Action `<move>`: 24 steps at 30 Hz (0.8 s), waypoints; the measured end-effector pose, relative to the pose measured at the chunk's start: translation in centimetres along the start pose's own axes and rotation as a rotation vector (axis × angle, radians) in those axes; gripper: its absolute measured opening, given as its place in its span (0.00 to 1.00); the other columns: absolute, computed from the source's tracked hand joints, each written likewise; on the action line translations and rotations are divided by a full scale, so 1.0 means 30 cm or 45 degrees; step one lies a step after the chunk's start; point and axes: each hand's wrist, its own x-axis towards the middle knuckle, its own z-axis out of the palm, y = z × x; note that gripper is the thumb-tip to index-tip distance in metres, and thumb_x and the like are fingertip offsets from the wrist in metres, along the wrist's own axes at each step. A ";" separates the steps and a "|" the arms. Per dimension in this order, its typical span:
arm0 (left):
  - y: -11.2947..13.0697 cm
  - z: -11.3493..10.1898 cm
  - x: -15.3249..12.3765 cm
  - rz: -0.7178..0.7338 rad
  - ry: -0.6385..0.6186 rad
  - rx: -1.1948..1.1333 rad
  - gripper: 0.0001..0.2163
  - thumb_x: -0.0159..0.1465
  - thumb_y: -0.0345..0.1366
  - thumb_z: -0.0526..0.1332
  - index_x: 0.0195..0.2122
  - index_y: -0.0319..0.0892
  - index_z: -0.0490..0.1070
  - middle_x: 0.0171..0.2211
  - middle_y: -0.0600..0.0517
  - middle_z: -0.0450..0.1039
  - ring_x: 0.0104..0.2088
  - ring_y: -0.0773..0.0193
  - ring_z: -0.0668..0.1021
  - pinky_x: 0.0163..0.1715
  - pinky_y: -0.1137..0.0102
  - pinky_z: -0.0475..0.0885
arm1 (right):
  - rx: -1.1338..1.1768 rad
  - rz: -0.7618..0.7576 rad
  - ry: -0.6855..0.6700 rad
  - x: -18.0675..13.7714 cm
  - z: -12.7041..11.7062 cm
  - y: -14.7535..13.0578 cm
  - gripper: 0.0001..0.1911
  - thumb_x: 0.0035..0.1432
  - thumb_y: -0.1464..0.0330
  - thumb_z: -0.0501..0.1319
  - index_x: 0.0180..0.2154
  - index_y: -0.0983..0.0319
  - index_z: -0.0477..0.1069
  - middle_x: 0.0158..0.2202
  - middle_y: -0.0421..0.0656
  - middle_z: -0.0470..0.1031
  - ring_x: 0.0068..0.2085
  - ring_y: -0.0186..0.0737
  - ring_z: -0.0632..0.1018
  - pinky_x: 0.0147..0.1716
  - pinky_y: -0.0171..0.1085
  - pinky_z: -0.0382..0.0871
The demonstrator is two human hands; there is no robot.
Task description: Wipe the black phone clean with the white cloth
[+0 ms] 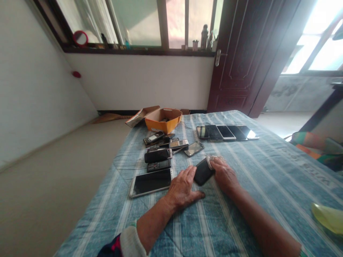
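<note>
A dark phone [203, 172] lies at a slant on the striped cloth, between my two hands. My left hand [183, 187] holds its left edge with the fingers, while the thumb stretches out below the lower corner. In my right hand [223, 174] is a crumpled whitish wipe [210, 161], pressed against the phone's upper right edge; whether it is tissue or cloth I cannot tell. Just left of my left hand lies a large white-framed phone [152, 182]. Beyond it are a keypad phone [159, 165], a black phone [158, 155] and a silver-grey phone [194, 149].
Several phones [226, 132] lie in a row at the back right. An open orange box [163, 125] with things inside stands at the far edge, behind a pile of older phones [178, 143]. A yellow-green item [328, 217] lies at the right on the striped bedcover [257, 200].
</note>
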 end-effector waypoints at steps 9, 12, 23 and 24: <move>-0.003 0.008 0.000 0.017 0.008 -0.019 0.39 0.51 0.45 0.67 0.62 0.36 0.55 0.61 0.38 0.60 0.59 0.48 0.66 0.58 0.57 0.63 | 0.151 -0.467 0.050 -0.120 0.020 -0.136 0.20 0.59 0.78 0.52 0.52 0.63 0.70 0.52 0.49 0.72 0.56 0.46 0.69 0.58 0.47 0.60; -0.004 0.009 -0.001 0.021 -0.004 0.001 0.38 0.53 0.43 0.66 0.62 0.34 0.55 0.61 0.38 0.60 0.59 0.49 0.66 0.58 0.58 0.63 | 0.171 -0.541 0.078 -0.124 0.028 -0.154 0.21 0.59 0.78 0.53 0.53 0.62 0.69 0.52 0.49 0.72 0.56 0.45 0.69 0.58 0.47 0.62; 0.002 -0.006 0.001 0.003 -0.040 -0.008 0.43 0.49 0.48 0.69 0.63 0.38 0.54 0.62 0.40 0.59 0.59 0.48 0.66 0.58 0.58 0.63 | -0.031 -0.225 0.062 -0.062 0.047 -0.037 0.24 0.55 0.82 0.49 0.50 0.66 0.72 0.54 0.52 0.71 0.57 0.48 0.69 0.57 0.48 0.62; 0.002 -0.007 0.001 0.002 -0.046 -0.007 0.43 0.49 0.48 0.69 0.63 0.38 0.54 0.62 0.40 0.59 0.59 0.48 0.65 0.58 0.59 0.62 | -0.036 -0.194 0.048 -0.056 0.045 -0.031 0.24 0.55 0.82 0.48 0.50 0.66 0.72 0.55 0.52 0.71 0.58 0.48 0.69 0.58 0.47 0.61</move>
